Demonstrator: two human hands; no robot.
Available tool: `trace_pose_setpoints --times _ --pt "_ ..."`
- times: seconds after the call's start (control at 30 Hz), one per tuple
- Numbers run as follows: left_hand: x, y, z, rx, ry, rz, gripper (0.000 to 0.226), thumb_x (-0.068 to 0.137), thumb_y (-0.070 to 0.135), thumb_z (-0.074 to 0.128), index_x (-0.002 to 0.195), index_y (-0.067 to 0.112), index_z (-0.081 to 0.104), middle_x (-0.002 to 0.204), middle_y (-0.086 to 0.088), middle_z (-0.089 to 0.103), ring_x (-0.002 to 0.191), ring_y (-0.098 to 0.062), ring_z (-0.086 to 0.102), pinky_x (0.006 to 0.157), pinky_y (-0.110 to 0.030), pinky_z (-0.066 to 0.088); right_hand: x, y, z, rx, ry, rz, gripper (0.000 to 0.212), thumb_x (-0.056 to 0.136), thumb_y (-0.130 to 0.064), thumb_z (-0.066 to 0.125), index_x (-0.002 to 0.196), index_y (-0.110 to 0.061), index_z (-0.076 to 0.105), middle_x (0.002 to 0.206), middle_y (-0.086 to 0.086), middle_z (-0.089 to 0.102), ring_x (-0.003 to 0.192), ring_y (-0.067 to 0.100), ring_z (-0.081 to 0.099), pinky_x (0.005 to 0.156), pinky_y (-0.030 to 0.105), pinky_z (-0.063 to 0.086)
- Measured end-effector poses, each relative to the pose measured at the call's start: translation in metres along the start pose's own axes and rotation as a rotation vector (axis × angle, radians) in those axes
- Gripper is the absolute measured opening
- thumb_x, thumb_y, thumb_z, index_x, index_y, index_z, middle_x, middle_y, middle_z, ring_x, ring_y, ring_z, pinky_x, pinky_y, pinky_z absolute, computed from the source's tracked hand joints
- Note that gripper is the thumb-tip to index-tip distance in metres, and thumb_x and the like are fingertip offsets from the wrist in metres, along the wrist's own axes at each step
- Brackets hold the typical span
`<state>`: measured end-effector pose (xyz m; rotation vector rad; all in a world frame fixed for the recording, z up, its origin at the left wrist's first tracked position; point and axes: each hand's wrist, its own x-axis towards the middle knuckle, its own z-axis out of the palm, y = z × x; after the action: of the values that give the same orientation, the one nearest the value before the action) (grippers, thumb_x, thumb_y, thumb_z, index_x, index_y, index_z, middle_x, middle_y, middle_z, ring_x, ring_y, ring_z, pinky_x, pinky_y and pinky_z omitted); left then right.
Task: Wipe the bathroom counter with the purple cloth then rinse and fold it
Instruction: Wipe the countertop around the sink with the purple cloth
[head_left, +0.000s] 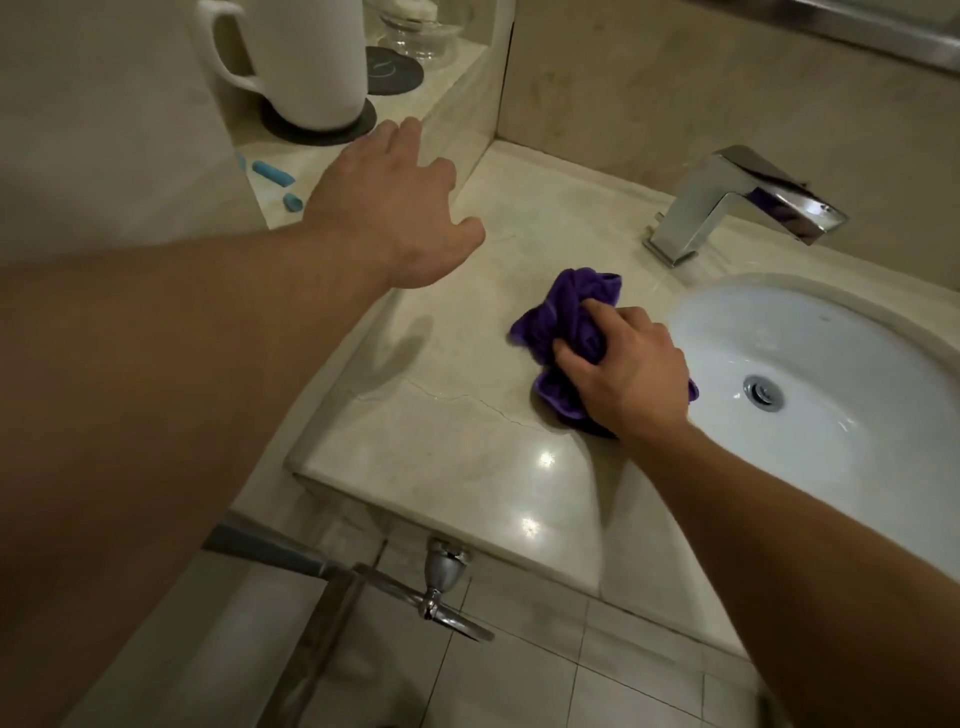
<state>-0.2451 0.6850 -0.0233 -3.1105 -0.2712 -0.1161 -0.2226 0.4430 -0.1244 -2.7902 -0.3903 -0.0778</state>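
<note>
I am pressing the purple cloth (566, 332) against the counter (457, 447) with my right hand (623, 371), fingers curled into its bunched folds, just beside the rim of the sink (691, 306) and in front of the chrome faucet (737, 202); my left hand (395, 208) is hovering over the far left corner of the counter, fingers spread and relaxed, holding nothing. The cloth is looking soft, limp and light, a plush weave that crumples rather than keeping any shape; I am judging it will drag a little on the polished stone and grow heavier once wet; gripping it from above in a wad, as I am doing, suits wiping; for folding I am expecting to need its corners and edges, which are buried in the bunch right now.
</note>
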Motion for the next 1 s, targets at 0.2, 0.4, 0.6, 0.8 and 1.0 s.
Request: trace_pose_setpoints --times 0.2,0.4,0.6,0.8,1.0 --pt "-0.003 -0.001 -0.002 -0.058 0.006 0.008 0.065 0.092 0.06 0.038 0.145 0.023 0.044 0.16 -0.017 0.02 0.147 -0.03 0.018 0.118 -0.043 0.016 0.021 -0.011 -0.043 0.04 0.134 -0.075 0.049 0.09 -0.047 0.062 0.137 -0.039 0.05 0.12 -0.001 0.058 0.103 0.024 0.058 0.081 0.039 0.047" --pt "-0.005 0.001 -0.003 -0.109 0.022 -0.001 0.065 0.091 0.061 0.039 0.144 0.024 0.045 0.156 -0.016 0.027 0.143 -0.03 0.023 0.116 -0.043 0.018 0.048 -0.026 -0.078 -0.065 0.412 -0.281 0.056 0.088 -0.047 0.066 0.139 -0.029 0.053 0.132 0.008 0.055 0.115 0.032 0.051 0.093 0.047 0.044" --pt "-0.006 0.003 -0.007 -0.135 0.013 -0.006 0.065 0.092 0.062 0.037 0.145 0.024 0.043 0.159 -0.015 0.023 0.146 -0.03 0.019 0.118 -0.043 0.015 0.003 -0.036 -0.049 -0.06 -0.079 -0.362 0.053 0.097 -0.064 0.039 0.14 -0.037 0.054 0.111 -0.004 0.069 0.096 0.02 0.063 0.074 0.033 0.045" --pt "-0.005 0.003 -0.008 -0.165 0.011 -0.019 0.062 0.092 0.058 0.039 0.145 0.025 0.043 0.159 -0.013 0.025 0.146 -0.028 0.02 0.118 -0.042 0.016 0.041 -0.045 -0.035 0.058 -0.004 -0.043 0.067 0.089 -0.073 0.045 0.148 -0.044 0.037 0.149 0.006 0.041 0.139 0.029 0.036 0.112 0.053 0.036" --pt "-0.004 0.004 -0.008 -0.17 0.018 -0.016 0.063 0.091 0.059 0.041 0.145 0.027 0.043 0.157 -0.012 0.026 0.145 -0.027 0.022 0.117 -0.042 0.018 0.047 -0.064 0.018 -0.125 -0.306 -0.044 0.082 0.08 -0.089 0.024 0.153 -0.053 0.014 0.165 -0.001 0.023 0.15 0.039 0.015 0.117 0.07 0.008"
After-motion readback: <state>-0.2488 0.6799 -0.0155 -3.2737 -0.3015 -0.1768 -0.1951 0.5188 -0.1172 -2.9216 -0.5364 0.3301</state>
